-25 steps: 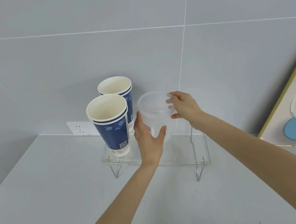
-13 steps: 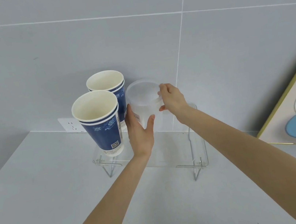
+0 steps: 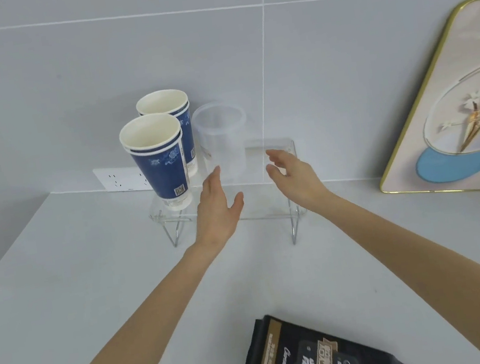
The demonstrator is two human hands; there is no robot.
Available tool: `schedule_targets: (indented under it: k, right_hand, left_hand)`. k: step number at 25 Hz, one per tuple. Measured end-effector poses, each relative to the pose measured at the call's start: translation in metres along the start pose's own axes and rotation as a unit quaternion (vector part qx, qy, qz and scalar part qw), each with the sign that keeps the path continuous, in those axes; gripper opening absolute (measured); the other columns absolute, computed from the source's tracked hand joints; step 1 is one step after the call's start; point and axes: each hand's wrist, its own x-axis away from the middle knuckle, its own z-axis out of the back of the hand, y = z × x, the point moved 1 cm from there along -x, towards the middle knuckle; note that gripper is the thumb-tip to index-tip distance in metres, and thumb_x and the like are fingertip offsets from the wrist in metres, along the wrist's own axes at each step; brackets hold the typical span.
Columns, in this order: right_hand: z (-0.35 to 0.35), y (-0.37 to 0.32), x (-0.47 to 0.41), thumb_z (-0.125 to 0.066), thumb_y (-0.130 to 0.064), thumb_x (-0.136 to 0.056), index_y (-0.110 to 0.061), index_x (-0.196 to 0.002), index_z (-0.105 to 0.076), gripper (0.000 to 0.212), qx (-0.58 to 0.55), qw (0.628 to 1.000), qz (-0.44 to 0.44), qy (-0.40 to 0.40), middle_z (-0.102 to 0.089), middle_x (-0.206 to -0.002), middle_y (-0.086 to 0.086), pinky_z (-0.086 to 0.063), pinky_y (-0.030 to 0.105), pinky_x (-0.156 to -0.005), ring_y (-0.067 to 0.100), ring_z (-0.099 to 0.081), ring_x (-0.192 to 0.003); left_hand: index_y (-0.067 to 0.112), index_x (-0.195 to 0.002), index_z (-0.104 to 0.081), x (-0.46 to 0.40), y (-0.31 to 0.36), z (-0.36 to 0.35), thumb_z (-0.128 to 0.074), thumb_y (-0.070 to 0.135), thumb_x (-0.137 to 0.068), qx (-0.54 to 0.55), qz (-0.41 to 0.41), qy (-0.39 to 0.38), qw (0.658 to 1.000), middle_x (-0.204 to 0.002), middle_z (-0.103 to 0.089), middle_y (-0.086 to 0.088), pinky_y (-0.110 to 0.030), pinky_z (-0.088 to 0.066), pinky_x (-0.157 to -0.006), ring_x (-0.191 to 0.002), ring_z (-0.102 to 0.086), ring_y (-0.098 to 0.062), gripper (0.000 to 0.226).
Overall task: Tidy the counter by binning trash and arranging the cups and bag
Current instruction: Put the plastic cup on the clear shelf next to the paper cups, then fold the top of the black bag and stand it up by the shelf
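Clear cup (image 3: pixel 221 141) is being flanked on the stand (image 3: pixel 266 199) (left end) by left hand (image 3: pixel 216 207) and right hand (image 3: pixel 292 175), fingers spread, nothing being gripped.

Clear plastic cup (image 3: pixel 221 141): smooth, translucent. Blue paper cups (image 3: pixel 157 160): matt, printed. Shelf (image 3: pixel 265 190): transparent acrylic on thin metal wire legs. Bench (image 3: pixel 91 282): smooth, matt white. Black bag (image 3: pixel 308 358): glossy printed film.

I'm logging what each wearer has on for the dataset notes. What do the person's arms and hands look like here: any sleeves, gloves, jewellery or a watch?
Both forearms are bare as far as the picture shows, with no sleeves in view. The left hand and right hand wear no gloves, and no rings, watch or bracelet show.
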Motion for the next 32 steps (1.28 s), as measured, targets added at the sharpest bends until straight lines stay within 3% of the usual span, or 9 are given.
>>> schedule_targets:
  k: [3,7,11,14,18,23,26,29,32]
  right_hand:
    - [0.001,0.021,0.048,-0.041,-0.014,-0.095,-0.01,-0.134,-0.038,0.039,0.049,0.998,0.046,-0.018,-0.044,-0.142,0.01,-0.027,0.022,-0.106,0.022,-0.04,-0.131]
    - [-0.006,0.051,0.099,-0.044,-0.014,-0.095,-0.009,-0.133,-0.04,0.039,0.101,0.99,0.063,-0.069,-0.045,-0.14,0.01,-0.021,0.004,-0.089,0.024,-0.044,-0.127]
    - [-0.016,0.09,0.14,-0.045,-0.024,-0.095,-0.015,-0.135,-0.038,0.041,0.156,0.972,0.026,-0.176,-0.043,-0.142,0.008,-0.025,0.023,-0.107,0.022,-0.039,-0.13]
    - [-0.015,0.115,0.163,-0.048,-0.032,-0.092,-0.018,-0.137,-0.033,0.049,0.201,0.943,-0.027,-0.263,-0.041,-0.144,0.007,-0.027,0.032,-0.11,0.021,-0.038,-0.131]
    - [-0.007,0.136,0.183,-0.054,-0.035,-0.089,-0.015,-0.126,-0.046,0.043,0.158,0.927,-0.114,-0.322,-0.056,-0.131,0.007,-0.04,0.03,-0.1,0.02,-0.053,-0.116]
    - [-0.003,0.143,0.187,-0.063,-0.027,-0.084,-0.022,-0.084,-0.061,0.006,0.082,0.951,-0.159,-0.254,-0.066,-0.102,0.007,-0.043,0.017,-0.071,0.017,-0.059,-0.092]
    - [-0.004,0.136,0.187,-0.063,-0.021,-0.084,-0.033,-0.062,-0.05,0.028,0.105,0.961,-0.119,-0.225,-0.063,-0.087,0.004,-0.041,0.017,-0.068,0.017,-0.057,-0.087]
    - [-0.006,0.116,0.183,-0.06,-0.021,-0.085,-0.031,-0.064,-0.051,0.025,0.159,0.966,-0.043,-0.198,-0.059,-0.085,-0.002,-0.048,0.032,-0.078,0.018,-0.058,-0.086]
    - [-0.01,0.081,0.171,-0.054,-0.025,-0.088,-0.019,-0.087,-0.06,0.008,0.264,0.945,0.061,-0.185,-0.062,-0.095,-0.003,-0.044,0.032,-0.076,0.02,-0.059,-0.094]
  left_hand:
    - [0.01,-0.138,-0.029,0.04,-0.001,0.002,-0.05,0.02,-0.09,-0.028,-0.051,-0.05,0.997,-0.144,-0.038,-0.009,-0.033,-0.033,-0.108,-0.13,-0.04,-0.023,0.053]
    - [0.015,-0.136,-0.036,0.091,-0.01,-0.012,-0.047,0.028,-0.091,-0.101,-0.086,-0.188,0.973,-0.142,-0.043,-0.006,-0.028,-0.031,-0.107,-0.128,-0.043,-0.019,0.048]
    - [0.018,-0.141,-0.024,0.139,-0.026,-0.038,-0.046,0.038,-0.09,-0.167,-0.069,-0.318,0.931,-0.151,-0.028,-0.003,-0.035,-0.025,-0.114,-0.136,-0.029,-0.02,0.059]
    - [0.021,-0.141,-0.023,0.16,-0.035,-0.057,-0.047,0.047,-0.086,-0.212,-0.069,-0.368,0.903,-0.153,-0.026,-0.001,-0.041,-0.012,-0.118,-0.14,-0.021,-0.019,0.066]
    - [0.022,-0.14,-0.026,0.166,-0.038,-0.068,-0.049,0.056,-0.081,-0.255,-0.089,-0.377,0.886,-0.148,-0.033,0.0,-0.046,0.001,-0.118,-0.14,-0.016,-0.018,0.071]
    - [0.025,-0.134,-0.034,0.165,-0.04,-0.068,-0.055,0.056,-0.078,-0.222,-0.093,-0.36,0.901,-0.138,-0.04,0.002,-0.037,-0.015,-0.113,-0.131,-0.027,-0.015,0.068]
    - [0.026,-0.132,-0.037,0.166,-0.04,-0.068,-0.056,0.056,-0.077,-0.218,-0.086,-0.348,0.908,-0.135,-0.043,0.002,-0.036,-0.017,-0.111,-0.129,-0.03,-0.015,0.065]
    - [0.026,-0.127,-0.045,0.164,-0.038,-0.065,-0.052,0.051,-0.082,-0.202,-0.083,-0.331,0.918,-0.129,-0.049,0.001,-0.037,-0.02,-0.112,-0.122,-0.041,-0.016,0.052]
    - [0.022,-0.122,-0.052,0.161,-0.025,-0.059,-0.05,0.043,-0.086,-0.128,-0.078,-0.322,0.935,-0.124,-0.058,-0.003,-0.035,-0.041,-0.1,-0.109,-0.056,-0.018,0.042]
